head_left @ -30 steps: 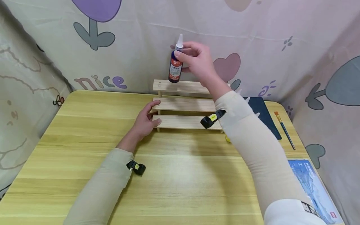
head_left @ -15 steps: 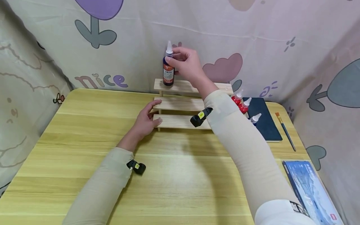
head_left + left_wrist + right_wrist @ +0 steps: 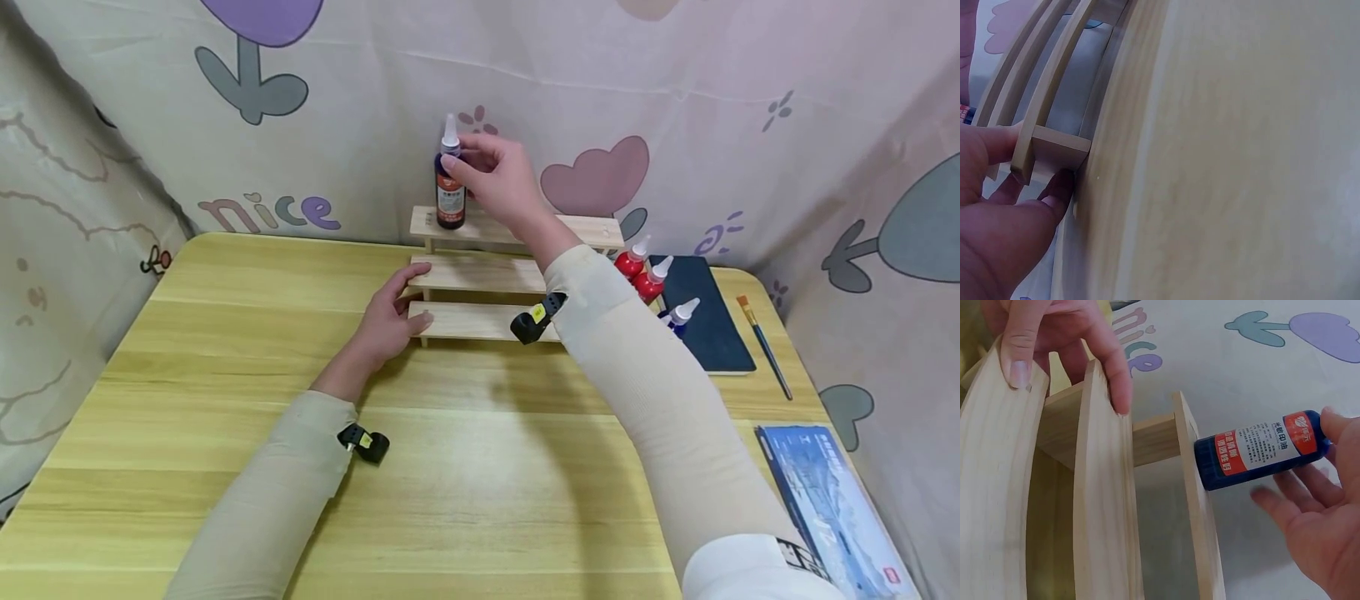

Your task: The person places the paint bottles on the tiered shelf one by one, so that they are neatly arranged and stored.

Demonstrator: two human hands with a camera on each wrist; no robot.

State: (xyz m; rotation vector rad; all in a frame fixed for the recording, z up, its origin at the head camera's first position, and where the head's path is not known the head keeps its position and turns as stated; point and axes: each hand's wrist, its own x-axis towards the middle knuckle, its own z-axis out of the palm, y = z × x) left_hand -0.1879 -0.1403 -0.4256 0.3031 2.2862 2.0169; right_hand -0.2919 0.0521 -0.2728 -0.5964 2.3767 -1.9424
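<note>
A dark blue bottle (image 3: 451,196) with a white nozzle and a red-and-white label stands upright at the left end of the top shelf. My right hand (image 3: 501,179) pinches it near the shoulder with thumb and fingers; in the right wrist view the bottle's base (image 3: 1205,464) meets the shelf board. The three-step wooden rack (image 3: 480,321) sits at the table's far edge. With my left hand (image 3: 384,325) I grip the rack's left end, thumb on the lowest step and index finger on the middle one. The left wrist view shows those fingers around the lowest board's end (image 3: 1054,147).
Two red bottles (image 3: 648,282) and a blue bottle (image 3: 681,315) with white nozzles stand right of the rack. Beyond them lie a dark notebook (image 3: 716,325) and a paintbrush (image 3: 763,346). A blue-covered book (image 3: 832,492) lies at the right edge. A patterned curtain (image 3: 375,108) hangs behind the table.
My right hand has brought the blue bottle left and down from above the rack onto the top shelf's left end. The left hand has stayed at the rack.
</note>
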